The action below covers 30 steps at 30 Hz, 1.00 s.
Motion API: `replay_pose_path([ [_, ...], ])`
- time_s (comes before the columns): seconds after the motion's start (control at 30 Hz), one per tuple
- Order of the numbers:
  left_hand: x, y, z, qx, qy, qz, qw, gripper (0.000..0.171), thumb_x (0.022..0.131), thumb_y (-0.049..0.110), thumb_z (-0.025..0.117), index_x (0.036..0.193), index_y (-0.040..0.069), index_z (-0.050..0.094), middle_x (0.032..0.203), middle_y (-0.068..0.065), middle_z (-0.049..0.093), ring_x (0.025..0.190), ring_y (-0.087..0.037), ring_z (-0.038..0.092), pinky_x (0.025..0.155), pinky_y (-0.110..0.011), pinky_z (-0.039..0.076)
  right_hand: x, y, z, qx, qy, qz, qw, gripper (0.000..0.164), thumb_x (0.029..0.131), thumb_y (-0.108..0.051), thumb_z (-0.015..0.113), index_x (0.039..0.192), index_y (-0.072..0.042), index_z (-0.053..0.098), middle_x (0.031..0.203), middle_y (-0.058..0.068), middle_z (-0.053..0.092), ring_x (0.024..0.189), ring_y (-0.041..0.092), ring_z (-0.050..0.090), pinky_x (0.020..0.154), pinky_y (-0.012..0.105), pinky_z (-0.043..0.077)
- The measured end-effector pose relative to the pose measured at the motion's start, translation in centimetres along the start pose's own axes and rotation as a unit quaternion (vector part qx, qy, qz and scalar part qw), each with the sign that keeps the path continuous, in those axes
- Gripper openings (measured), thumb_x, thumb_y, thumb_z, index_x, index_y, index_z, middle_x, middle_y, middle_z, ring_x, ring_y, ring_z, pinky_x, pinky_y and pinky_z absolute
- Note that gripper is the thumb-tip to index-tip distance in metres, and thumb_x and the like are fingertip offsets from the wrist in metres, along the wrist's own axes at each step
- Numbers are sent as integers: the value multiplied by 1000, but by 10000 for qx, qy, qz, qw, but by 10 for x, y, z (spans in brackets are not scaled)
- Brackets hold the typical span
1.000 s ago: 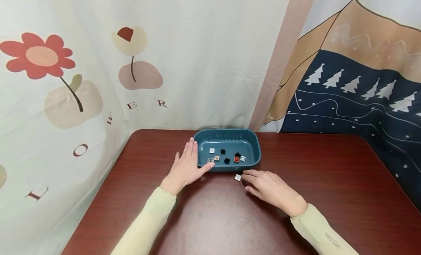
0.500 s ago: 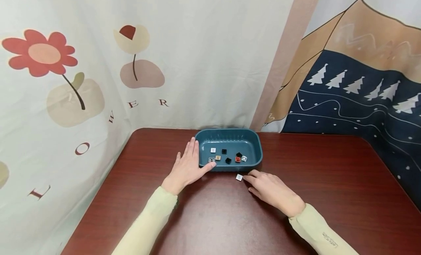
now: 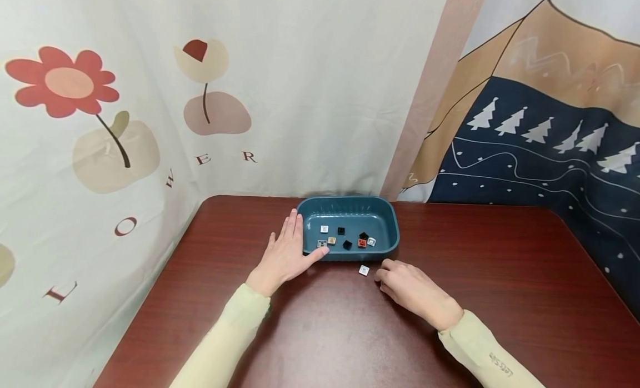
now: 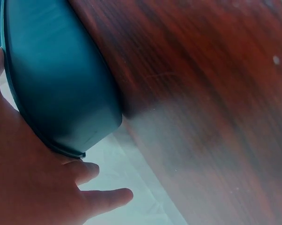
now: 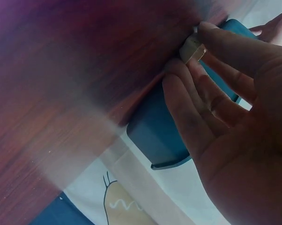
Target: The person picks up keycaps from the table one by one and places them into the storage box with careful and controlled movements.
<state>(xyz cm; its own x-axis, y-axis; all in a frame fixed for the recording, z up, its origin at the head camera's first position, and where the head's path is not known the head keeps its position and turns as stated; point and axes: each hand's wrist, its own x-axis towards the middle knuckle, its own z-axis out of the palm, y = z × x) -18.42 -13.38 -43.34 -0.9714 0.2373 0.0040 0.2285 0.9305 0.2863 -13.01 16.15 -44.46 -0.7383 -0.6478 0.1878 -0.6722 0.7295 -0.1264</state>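
My left hand (image 3: 282,256) lies with straight fingers along the left side of a teal plastic tub (image 3: 386,254), thumb over its front rim. In the left wrist view, its fingers stand against the outer wall of the tub (image 4: 61,75). My right hand (image 3: 415,291) is low over the table, just right of a white keycap (image 3: 364,270) lying in front of the tub. In the right wrist view, thumb and fingertips pinch a small beige keycap (image 5: 192,49), which the hand hides in the head view.
Inside the tub lie several loose keycaps, among them a red one (image 3: 361,243), a black one (image 3: 341,230) and a white one (image 3: 324,229). The tub stands near the back edge of the dark red table (image 3: 320,332), in front of a printed curtain (image 3: 310,99).
The fingertips of my right hand have drawn in and moved slightly right, away from the white keycap on the table. The left hand and the tub stay as they were.
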Motion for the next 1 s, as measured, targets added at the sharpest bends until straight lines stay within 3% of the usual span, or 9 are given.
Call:
replay_pose_path([
  [0.37,0,0,0,20,10,11,10000,114,80,85,33,155,2,6,162,-9,-5,147,-27,3,110,-61,15,-6,2,-3,189,104,102,9997,13,80,-10,79,87,-17,71,80,-8,52,70,7,52,62,25,49],
  [0.63,1,0,0,48,5,-5,10000,114,81,85,32,155,3,6,162,-9,-5,147,-28,2,110,-62,12,-11,2,-15,518,501,142,9973,15,79,-13,81,93,-17,75,86,-10,56,76,2,58,67,21,51],
  [1.0,2,1,1,45,41,-21,10000,114,80,85,33,155,2,7,162,-9,-4,147,-29,4,110,-62,11,-7,-1,-28,753,1059,-114,9915,18,80,-13,80,97,-15,76,92,-10,59,81,1,56,73,21,52],
])
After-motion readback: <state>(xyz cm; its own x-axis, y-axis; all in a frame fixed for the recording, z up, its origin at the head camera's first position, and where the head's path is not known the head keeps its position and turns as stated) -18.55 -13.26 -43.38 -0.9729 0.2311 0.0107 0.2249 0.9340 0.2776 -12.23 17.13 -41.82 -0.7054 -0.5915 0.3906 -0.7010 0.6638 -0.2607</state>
